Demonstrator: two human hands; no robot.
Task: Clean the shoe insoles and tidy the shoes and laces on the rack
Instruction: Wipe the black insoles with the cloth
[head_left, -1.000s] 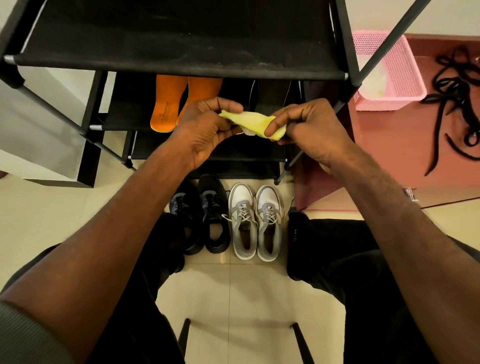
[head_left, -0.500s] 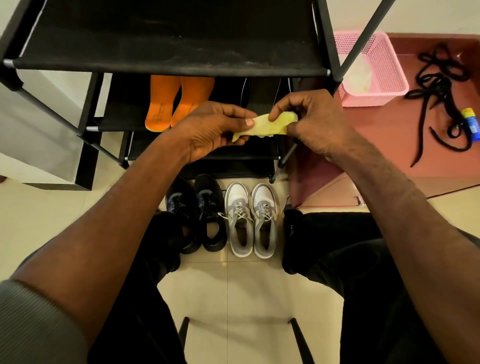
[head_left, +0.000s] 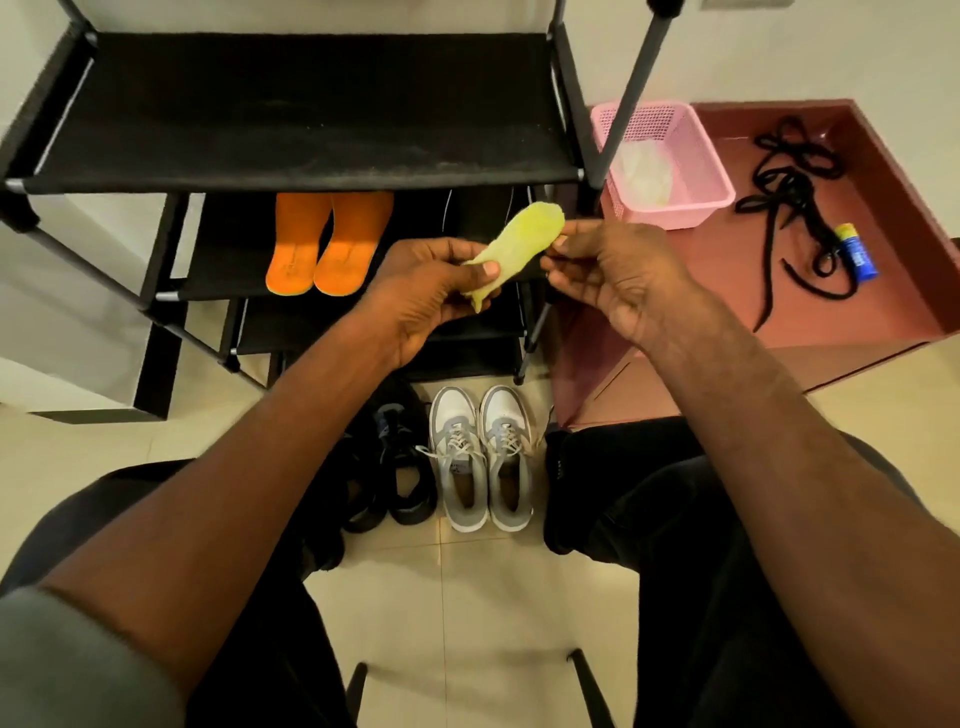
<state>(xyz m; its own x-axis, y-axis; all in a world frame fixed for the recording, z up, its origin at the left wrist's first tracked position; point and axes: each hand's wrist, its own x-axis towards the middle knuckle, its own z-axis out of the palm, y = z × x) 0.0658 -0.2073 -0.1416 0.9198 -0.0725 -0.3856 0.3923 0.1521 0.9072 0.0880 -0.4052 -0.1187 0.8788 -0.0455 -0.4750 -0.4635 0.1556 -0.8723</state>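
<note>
Holding a thin yellow-green insole-shaped pad (head_left: 524, 241) in the air just in front of the black fabric-shelved shoe rack (head_left: 311, 119), level with its middle shelf. Judged very light and limp: bent along its length, drooping at the lower tip below the thumb, so probably soft foam or cloth. Not slippery by the look of it, hard to damage, but quick to fold or crumple. Best taken at both ends, or laid flat across a palm, to keep it spread for wiping. Pinched at one end alone, likely to flop.

Left hand (head_left: 441, 296) cupped under the pad's lower end, grip closed on it with thumb pressed on top and fingers curled beneath. Right hand (head_left: 628, 270) turned back-up, fingers bent, fingertips (head_left: 563, 240) at the pad's upper right edge. Touching or pinching there: cannot tell. Both forearms reaching forward from the lap toward the rack, wrists near each other.

Around the rack:
- Pair of orange foam insoles (head_left: 324, 249) lying on the rack's middle shelf.
- Pair of white-and-grey laced sneakers (head_left: 480, 457) on the floor in front of the rack, with a pair of black shoes (head_left: 395, 467) just beside them.
- Pink plastic mesh basket (head_left: 696, 156) right of the rack.
- Tangle of black laces (head_left: 795, 208) farther right of the rack, past the basket.
</note>
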